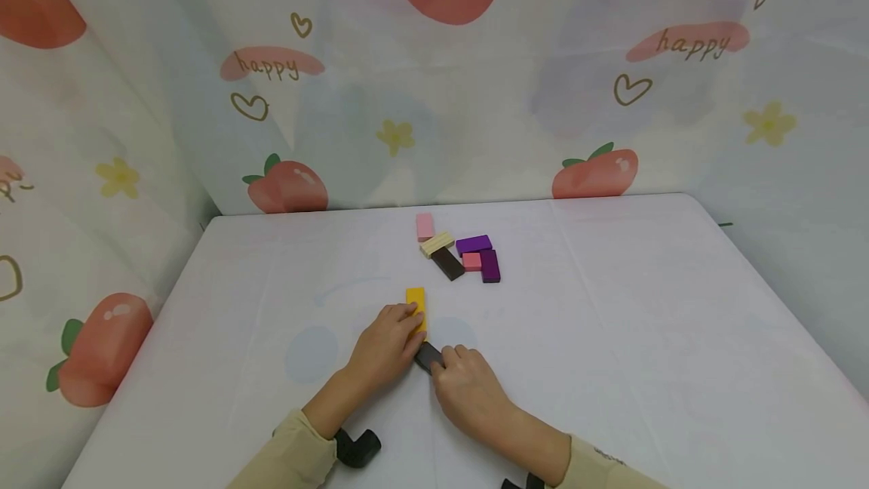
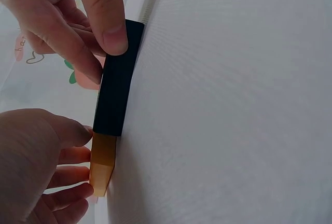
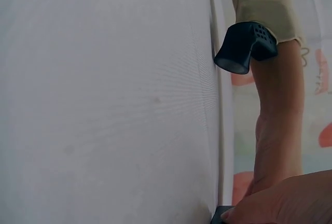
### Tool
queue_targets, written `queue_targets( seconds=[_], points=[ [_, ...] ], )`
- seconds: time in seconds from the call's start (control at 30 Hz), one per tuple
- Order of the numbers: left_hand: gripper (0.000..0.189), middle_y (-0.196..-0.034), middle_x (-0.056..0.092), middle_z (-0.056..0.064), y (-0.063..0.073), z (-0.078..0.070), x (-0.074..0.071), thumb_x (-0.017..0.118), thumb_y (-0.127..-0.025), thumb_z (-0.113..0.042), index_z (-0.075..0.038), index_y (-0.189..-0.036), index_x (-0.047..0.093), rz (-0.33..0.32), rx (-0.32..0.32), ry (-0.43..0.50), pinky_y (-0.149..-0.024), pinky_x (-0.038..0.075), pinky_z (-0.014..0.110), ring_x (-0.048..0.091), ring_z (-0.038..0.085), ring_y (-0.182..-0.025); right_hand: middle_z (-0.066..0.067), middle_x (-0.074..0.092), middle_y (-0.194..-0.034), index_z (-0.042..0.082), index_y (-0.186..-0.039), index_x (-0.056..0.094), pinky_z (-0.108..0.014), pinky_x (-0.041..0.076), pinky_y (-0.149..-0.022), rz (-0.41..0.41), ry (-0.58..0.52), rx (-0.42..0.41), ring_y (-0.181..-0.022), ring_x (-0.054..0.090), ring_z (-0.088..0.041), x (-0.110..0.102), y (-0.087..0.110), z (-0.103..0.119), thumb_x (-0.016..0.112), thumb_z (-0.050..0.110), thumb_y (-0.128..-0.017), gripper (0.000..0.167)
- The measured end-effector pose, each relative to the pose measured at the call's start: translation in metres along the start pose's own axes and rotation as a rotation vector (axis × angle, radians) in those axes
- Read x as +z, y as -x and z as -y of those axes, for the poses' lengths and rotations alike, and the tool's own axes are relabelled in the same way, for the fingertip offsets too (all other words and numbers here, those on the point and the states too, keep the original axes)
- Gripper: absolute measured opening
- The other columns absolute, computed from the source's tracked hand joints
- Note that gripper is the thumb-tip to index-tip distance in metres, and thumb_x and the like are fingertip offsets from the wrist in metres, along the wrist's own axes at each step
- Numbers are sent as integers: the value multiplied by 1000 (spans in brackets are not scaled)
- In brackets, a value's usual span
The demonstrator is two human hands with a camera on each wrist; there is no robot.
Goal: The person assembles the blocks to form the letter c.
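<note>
Across a yellow block (image 1: 416, 296) lies my left hand (image 1: 385, 345), its spread fingertips touching the top. In the left wrist view the thumb of that left hand (image 2: 31, 151) is close to where the yellow block (image 2: 102, 162) meets a dark grey block (image 2: 113, 94). My right hand (image 1: 471, 391) pinches the dark grey block (image 1: 429, 357) between thumb and fingers, near its end closest to me. The two blocks meet end to end at an angle on the table. Only a corner of the dark block (image 3: 220, 214) shows in the right wrist view, beside the right hand (image 3: 285, 203).
Farther back on the white table (image 1: 611, 338) lie several loose blocks: pink (image 1: 424, 226), light wood (image 1: 437, 244), dark brown (image 1: 448, 263), purple (image 1: 473, 244), small coral (image 1: 471, 262) and dark purple (image 1: 490, 266). A black wrist device (image 1: 358, 449) sits by the left sleeve. Printed cloth (image 1: 434, 96) hangs behind.
</note>
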State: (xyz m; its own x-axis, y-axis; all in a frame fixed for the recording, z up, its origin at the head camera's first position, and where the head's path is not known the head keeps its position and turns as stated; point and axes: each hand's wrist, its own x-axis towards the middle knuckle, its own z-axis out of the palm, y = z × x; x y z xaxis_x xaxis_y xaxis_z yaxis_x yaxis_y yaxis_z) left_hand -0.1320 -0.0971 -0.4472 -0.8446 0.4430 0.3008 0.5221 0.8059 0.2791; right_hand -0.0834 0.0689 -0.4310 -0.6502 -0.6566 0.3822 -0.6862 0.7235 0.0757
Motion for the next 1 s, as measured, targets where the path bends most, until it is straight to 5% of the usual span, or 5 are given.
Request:
queue_targets(
  seconds=[0.3, 0.53, 0.77, 1.0],
  points=[
    [31, -116, 58, 11, 1, 1, -1, 65, -86, -22, -2, -110, 66, -2, 4, 3, -87, 46, 33, 52, 25, -106, -2, 49, -64, 4, -75, 71, -23, 34, -44, 38, -70, 12, -55, 45, -13, -4, -2, -4, 74, 13, -72, 9],
    [31, -115, 58, 11, 0, 0, -2, 65, -87, -22, -2, -110, 66, -3, 1, 4, -87, 46, 34, 52, 25, -105, 0, 55, -71, 5, -90, 72, -21, 43, -52, 34, -227, 88, -61, 49, -11, -11, -15, -24, 74, 25, -77, 24],
    [31, -114, 59, 11, -1, 0, -2, 66, -86, -22, -2, -109, 67, -1, -3, 23, -87, 47, 33, 52, 25, -104, -4, 61, -77, 4, -93, 72, -26, 49, -59, -7, -207, 165, -67, 55, -15, -19, -36, -47, 74, 22, -77, 24],
    [31, -115, 58, 10, -2, 1, -2, 64, -87, -21, -2, -110, 66, 33, -8, 19, -88, 46, 33, 52, 24, -105, -7, 64, -81, 4, -95, 72, -29, 53, -62, 39, -225, 282, -71, 59, -18, -11, -57, -69, 74, 21, -77, 25]
  ],
)
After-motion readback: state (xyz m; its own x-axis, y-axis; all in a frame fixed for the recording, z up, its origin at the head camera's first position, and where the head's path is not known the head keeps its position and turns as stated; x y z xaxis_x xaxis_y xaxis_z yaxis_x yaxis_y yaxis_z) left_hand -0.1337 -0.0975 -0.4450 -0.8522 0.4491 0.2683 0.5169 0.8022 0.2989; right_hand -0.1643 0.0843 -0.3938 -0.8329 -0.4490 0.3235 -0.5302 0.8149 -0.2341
